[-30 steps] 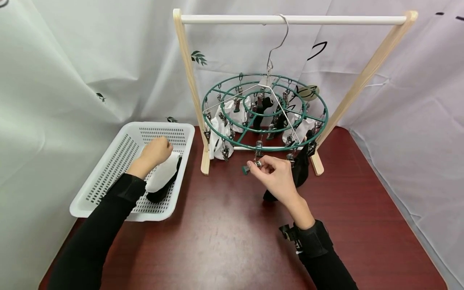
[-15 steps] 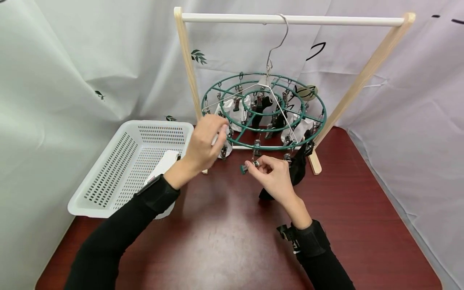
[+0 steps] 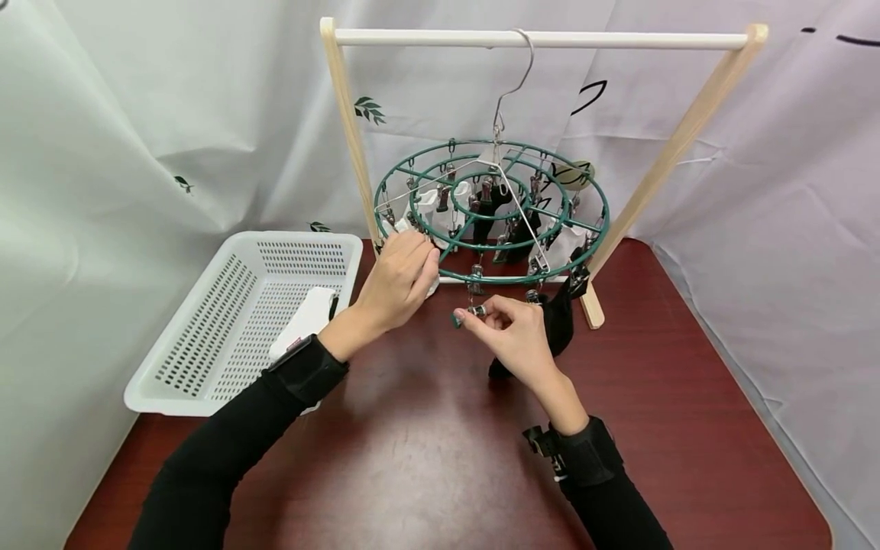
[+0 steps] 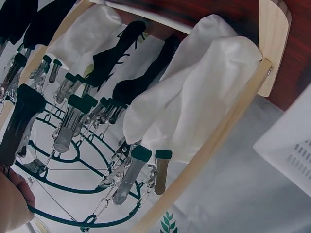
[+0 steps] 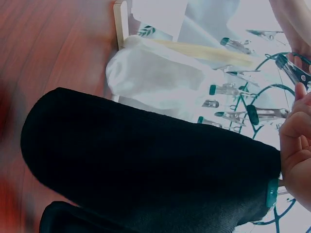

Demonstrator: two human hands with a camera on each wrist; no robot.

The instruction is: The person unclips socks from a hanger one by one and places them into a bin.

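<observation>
Thumb and fingertips of my right hand (image 3: 519, 336) pinch a metal clothes clip (image 3: 459, 318) with green tips, below the front of a round green drying hanger (image 3: 491, 279). No sock shows in that clip. My left hand (image 3: 397, 281) is at the hanger's left front; its curled fingers grip the outer ring, as the left wrist view shows beside the ring (image 4: 73, 222). A black sock (image 3: 558, 321) hangs just behind my right hand. White socks (image 4: 214, 92) and other black socks hang from clips farther round. A white sock (image 3: 305, 317) lies in the basket with a dark edge beside it.
The hanger's hook hangs from the white bar (image 3: 426, 38) of a wooden stand (image 3: 344, 99). At the left stands a white perforated basket (image 3: 165, 397) on the dark red table (image 3: 426, 473). A pale curtain (image 3: 137, 153) is behind.
My left hand has come out of the basket, moved right and taken hold of the hanger's left front ring. My right hand keeps pinching the clip in nearly the same place.
</observation>
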